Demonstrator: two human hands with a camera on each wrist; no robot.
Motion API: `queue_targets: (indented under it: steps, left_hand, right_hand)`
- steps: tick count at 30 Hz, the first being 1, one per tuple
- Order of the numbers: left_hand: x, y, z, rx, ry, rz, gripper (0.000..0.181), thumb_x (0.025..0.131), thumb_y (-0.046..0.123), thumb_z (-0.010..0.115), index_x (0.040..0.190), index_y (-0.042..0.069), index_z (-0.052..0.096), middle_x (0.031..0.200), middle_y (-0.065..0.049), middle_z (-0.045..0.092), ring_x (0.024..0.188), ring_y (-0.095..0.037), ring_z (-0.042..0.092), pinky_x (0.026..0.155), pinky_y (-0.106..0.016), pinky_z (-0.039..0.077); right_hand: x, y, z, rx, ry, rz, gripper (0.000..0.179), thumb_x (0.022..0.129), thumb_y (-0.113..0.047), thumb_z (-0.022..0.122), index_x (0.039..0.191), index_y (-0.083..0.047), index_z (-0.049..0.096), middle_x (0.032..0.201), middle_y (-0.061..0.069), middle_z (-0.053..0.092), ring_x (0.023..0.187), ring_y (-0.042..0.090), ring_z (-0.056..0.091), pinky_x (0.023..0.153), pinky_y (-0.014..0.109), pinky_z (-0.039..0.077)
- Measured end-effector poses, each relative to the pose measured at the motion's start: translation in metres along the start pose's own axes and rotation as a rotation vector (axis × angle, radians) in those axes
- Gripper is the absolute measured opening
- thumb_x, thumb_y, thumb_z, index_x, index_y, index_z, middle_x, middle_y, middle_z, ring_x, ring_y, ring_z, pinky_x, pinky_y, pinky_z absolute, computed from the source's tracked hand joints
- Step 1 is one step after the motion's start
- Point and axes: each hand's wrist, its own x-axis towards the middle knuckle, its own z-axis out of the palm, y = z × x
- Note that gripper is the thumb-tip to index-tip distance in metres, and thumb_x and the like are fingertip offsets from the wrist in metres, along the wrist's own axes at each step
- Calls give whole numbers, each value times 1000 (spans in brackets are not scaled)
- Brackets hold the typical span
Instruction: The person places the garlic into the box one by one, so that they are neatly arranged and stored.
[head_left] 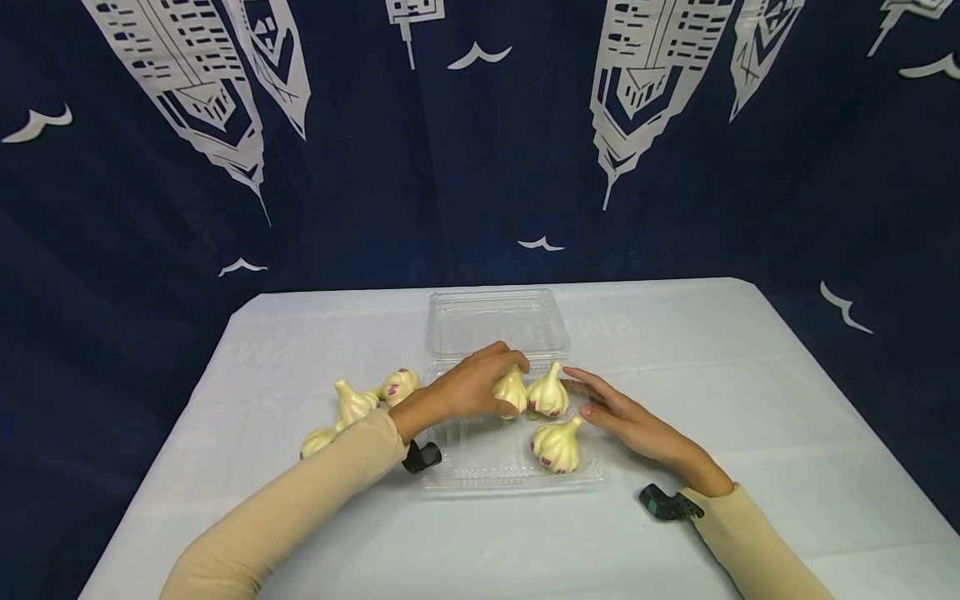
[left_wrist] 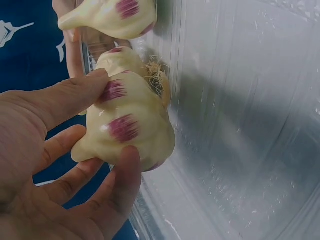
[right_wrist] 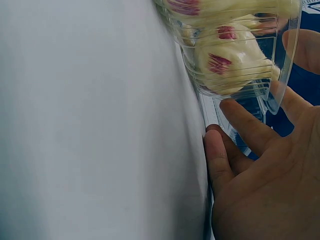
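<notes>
My left hand [head_left: 468, 383] holds a cream garlic bulb [head_left: 511, 390] between thumb and fingers, over the back of a clear plastic clamshell box [head_left: 476, 468]. Purple streaks mark the held garlic bulb [left_wrist: 135, 120] in the left wrist view. Right beside it in the box stands a second garlic bulb [head_left: 548, 393]. A third garlic bulb [head_left: 556, 447] lies nearer the front right corner. At the box's right side is my right hand [head_left: 637, 427], its fingers extended along the wall. The right wrist view shows those fingers [right_wrist: 250, 125] close to the clear rim.
Left of the box, partly behind my left forearm, lie several more garlic bulbs [head_left: 354, 404]. The box's lid [head_left: 497, 325] lies folded back towards the far edge of the white-covered table [head_left: 750, 392]. A dark blue printed curtain [head_left: 450, 167] hangs behind.
</notes>
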Motion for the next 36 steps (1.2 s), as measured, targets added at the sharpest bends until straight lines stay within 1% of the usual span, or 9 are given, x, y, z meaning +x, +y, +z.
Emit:
queue_targets:
  steps: [2, 5, 10, 14, 18, 23, 27, 31, 36]
  left_hand:
    - [0, 0, 1, 7, -1, -1, 54, 80, 19, 86, 127, 9, 61, 119, -7, 59, 107, -22, 57, 96, -38, 49]
    - [0, 1, 2, 17, 2, -10, 55, 80, 19, 86, 127, 10, 61, 121, -7, 59, 110, -24, 56, 98, -39, 48]
    - [0, 4, 4, 69, 16, -56, 56, 80, 19, 86, 130, 12, 61, 125, -8, 59, 115, -29, 54, 99, -41, 48]
    - [-1, 5, 6, 98, 19, -105, 58, 82, 23, 85, 134, 16, 59, 130, -8, 53, 113, -27, 52, 88, -39, 53]
    - [-3, 6, 7, 118, 20, -131, 57, 85, 23, 82, 137, 19, 57, 133, -7, 46, 111, -24, 50, 74, -36, 54]
    - [-3, 8, 7, 136, 25, -137, 54, 87, 22, 80, 136, 20, 57, 133, -5, 47, 113, -23, 51, 71, -36, 54]
    - [-4, 8, 5, 135, 43, -144, 53, 87, 21, 80, 135, 20, 58, 134, -6, 48, 115, -24, 49, 70, -36, 54]
    - [-7, 7, 0, 123, 63, -138, 52, 87, 22, 80, 135, 20, 59, 133, -5, 49, 114, -24, 47, 68, -33, 52]
    - [-16, 7, -10, 65, 88, -134, 47, 88, 22, 78, 132, 21, 61, 131, -4, 52, 111, -23, 46, 75, -35, 52]
  right_hand:
    - [0, 0, 0, 3, 0, 0, 57, 108, -20, 45, 160, -28, 22, 161, 11, 33, 147, 37, 28, 106, 13, 32]
    - [1, 0, 0, -9, -7, -22, 57, 108, -19, 44, 160, -26, 21, 161, 15, 31, 147, 41, 28, 106, 14, 33]
    - [0, 1, -1, -20, -8, -31, 57, 109, -18, 43, 160, -24, 21, 161, 17, 31, 147, 44, 27, 105, 12, 33]
    - [0, 0, -1, -10, -4, -23, 57, 108, -18, 44, 160, -25, 21, 161, 16, 31, 147, 42, 27, 105, 12, 33]
    - [-1, -1, 0, -3, -4, -18, 57, 108, -18, 44, 160, -25, 21, 161, 17, 31, 147, 42, 27, 104, 11, 32]
    - [0, -1, 0, 0, -7, -16, 57, 109, -18, 43, 160, -25, 21, 161, 17, 31, 148, 43, 26, 104, 11, 31]
    - [0, -1, 0, -8, -7, -24, 57, 109, -18, 43, 160, -25, 21, 161, 17, 31, 147, 43, 27, 105, 11, 31]
    - [-1, 0, -1, -13, -5, -30, 57, 108, -17, 43, 160, -24, 21, 161, 17, 31, 147, 42, 28, 105, 11, 32]
    - [-1, 0, 0, -6, -5, -36, 57, 108, -17, 43, 160, -24, 21, 161, 17, 31, 147, 42, 27, 105, 11, 32]
